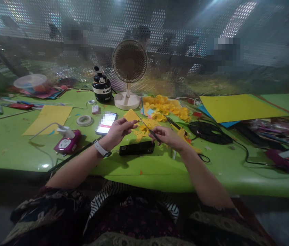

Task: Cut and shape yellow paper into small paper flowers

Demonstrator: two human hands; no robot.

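My left hand (120, 130), with a watch on its wrist, pinches a small piece of yellow paper (131, 115). A pair of dark-handled scissors (151, 131) is in my right hand (165, 136), its thin blades slanting up and left against the paper's right edge. Whether the blades are apart is too small to tell. Cut yellow scraps (143, 132) lie on the green table just beyond my hands. Below them is a long black object (136, 149), perhaps a stapler. Behind the scraps, folded yellow paper flowers (162, 106) are heaped together.
A lit phone (106, 123) and a tape roll (84, 120) lie left of my hands. Behind stand a fan (129, 61) and a black bottle (102, 89). Purple power strips (68, 142) sit at both sides. A coiled black cable (209, 132) and yellow sheets (241, 106) are right.
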